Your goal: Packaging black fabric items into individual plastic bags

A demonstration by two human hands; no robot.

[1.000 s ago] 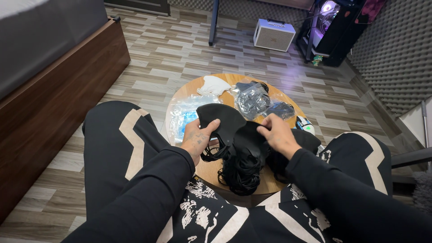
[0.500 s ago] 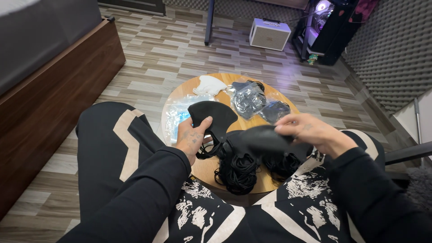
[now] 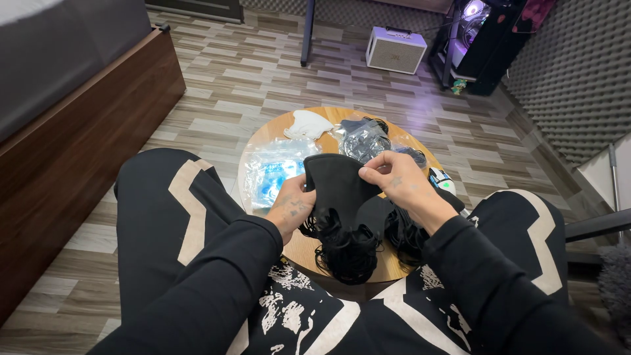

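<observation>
Both hands hold one black face mask [image 3: 338, 187] above the near half of a small round wooden surface [image 3: 309, 253]. The left hand [image 3: 291, 209] is closed on the mask's lower left edge, thumb on top and fingers beneath. The right hand [image 3: 399, 184] pinches the upper right edge between thumb and forefinger, its other fingers curled. The mask hangs between the two grips, so it lies to the right of the left hand and to the left of the right. Its long axis runs from lower left to upper right, about level with the surface and tilted slightly toward the wearer. Neither hand is nearer; each is in contact with it.

Directly below the mask lies a heap of black masks with curled ear loops [image 3: 351, 246], resting on the surface at its near edge. Whether the held mask touches the heap cannot be told from this view.

Containers: a clear plastic bag [image 3: 273, 174] lies flat on the left of the surface, with pale blue items inside, probably folded masks. A second clear bag [image 3: 365, 139] at the far side holds dark grey items. A loose white mask [image 3: 307, 123] lies at the far left rim, outside either bag. A small white and green object [image 3: 439, 177] sits at the right rim, just beside the right hand.
</observation>
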